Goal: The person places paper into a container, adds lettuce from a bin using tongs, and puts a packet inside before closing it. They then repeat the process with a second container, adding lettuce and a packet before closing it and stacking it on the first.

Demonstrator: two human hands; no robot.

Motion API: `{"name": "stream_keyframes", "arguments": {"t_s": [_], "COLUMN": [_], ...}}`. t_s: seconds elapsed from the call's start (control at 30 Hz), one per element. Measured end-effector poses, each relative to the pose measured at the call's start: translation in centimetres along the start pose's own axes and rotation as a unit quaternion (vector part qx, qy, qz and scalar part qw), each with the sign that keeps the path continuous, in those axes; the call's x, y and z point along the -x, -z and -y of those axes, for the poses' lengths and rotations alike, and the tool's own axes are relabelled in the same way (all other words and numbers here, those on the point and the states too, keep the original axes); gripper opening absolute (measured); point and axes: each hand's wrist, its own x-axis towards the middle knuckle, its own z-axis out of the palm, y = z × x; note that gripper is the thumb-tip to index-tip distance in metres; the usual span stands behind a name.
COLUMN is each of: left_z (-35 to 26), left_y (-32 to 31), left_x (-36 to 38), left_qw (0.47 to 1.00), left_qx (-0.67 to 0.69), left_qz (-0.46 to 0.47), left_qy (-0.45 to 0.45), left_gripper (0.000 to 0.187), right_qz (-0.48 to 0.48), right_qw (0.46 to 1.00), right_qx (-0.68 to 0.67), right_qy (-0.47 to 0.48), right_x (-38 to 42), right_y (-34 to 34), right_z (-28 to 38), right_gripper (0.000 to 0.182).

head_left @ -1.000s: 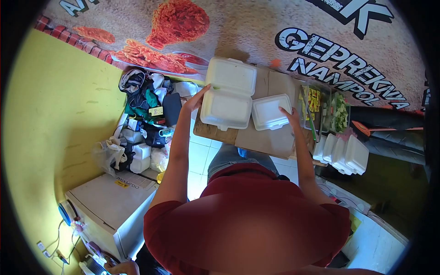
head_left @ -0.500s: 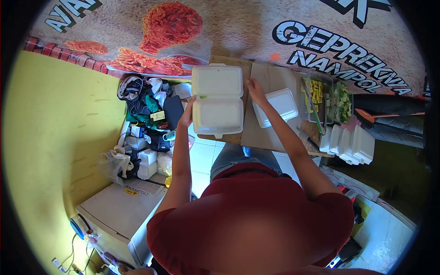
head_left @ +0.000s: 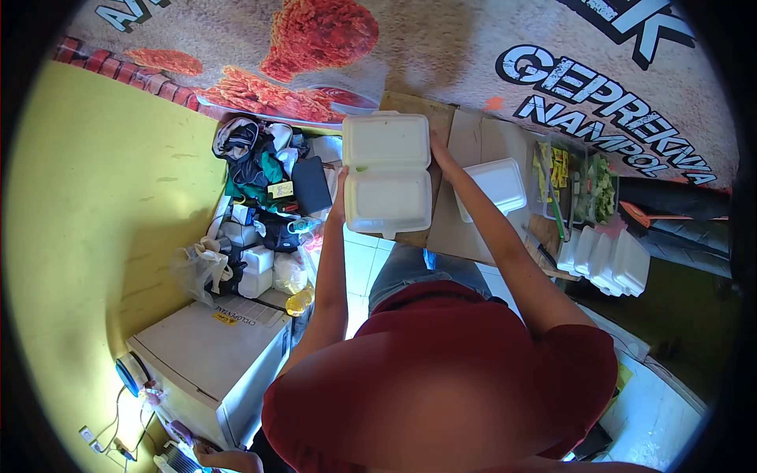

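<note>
An unfolded white foam food container (head_left: 387,142) is held over the wooden table, its lid half away from me and its other half closer. A small green scrap (head_left: 362,169) lies near the fold. My left hand (head_left: 341,189) grips the container's left edge by the fold, with the fingers partly hidden. At the right edge of the lid, my right hand (head_left: 439,150) is closed on the rim, its fingertips mostly out of sight. Just right of my right forearm, a closed foam container (head_left: 497,186) rests on cardboard.
Clear bins hold yellow sachets (head_left: 559,169) and leafy greens (head_left: 605,189). Near them are a knife (head_left: 541,248) and a row of closed foam containers (head_left: 607,260). Bags and clothes (head_left: 252,165) pile up at left, above a white chest (head_left: 213,347). Another person's arm (head_left: 229,459) shows bottom left.
My right hand has come in from beside the container to its right edge. My left hand keeps its hold. The whole view has shifted slightly, with the scene moving right.
</note>
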Motion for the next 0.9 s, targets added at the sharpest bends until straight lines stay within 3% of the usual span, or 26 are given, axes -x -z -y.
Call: {"name": "stream_keyframes", "arguments": {"t_s": [0.07,0.17,0.2,0.27,0.37,0.5,0.67,0.77,0.9], "left_z": [0.8,1.5,1.7,2.2,2.0,1.5,0.5,0.5,1.9], "left_y": [0.9,1.9,2.0,2.1,1.0,-0.3,-1.8,-3.0,-7.2], "left_x": [-0.3,-0.9,-0.9,-0.6,0.7,2.7,5.3,6.5,9.1], "left_qw": [0.998,0.986,0.979,0.983,0.986,0.993,0.989,0.986,0.978], "left_qx": [0.053,0.162,0.204,0.184,0.165,0.119,0.130,0.079,0.064], "left_qz": [0.006,0.006,0.004,0.000,0.006,-0.023,-0.029,-0.071,-0.086], "left_qy": [-0.017,-0.026,-0.025,-0.020,-0.018,-0.006,-0.068,-0.132,-0.178], "left_gripper": [0.066,0.060,0.057,0.059,0.063,0.066,0.069,0.069,0.070], "right_qz": [-0.014,-0.011,-0.009,-0.004,0.014,0.059,0.100,0.157,0.280], "right_qw": [1.000,0.982,0.988,0.994,0.988,0.984,0.986,0.979,0.956], "right_qx": [0.011,-0.127,-0.122,-0.110,-0.153,-0.170,-0.135,-0.125,-0.077], "right_qy": [0.000,-0.136,-0.097,-0.019,0.005,-0.013,0.005,0.031,-0.043], "right_x": [-0.3,8.7,7.8,4.9,3.8,5.8,4.1,5.3,5.3], "right_y": [-0.5,-5.1,-5.3,-5.4,-4.9,-4.8,-4.8,-5.8,-5.0], "right_z": [-0.3,7.9,6.3,1.1,-1.3,0.4,1.7,5.5,9.0], "right_gripper": [0.073,0.075,0.079,0.086,0.087,0.083,0.078,0.076,0.077]}}
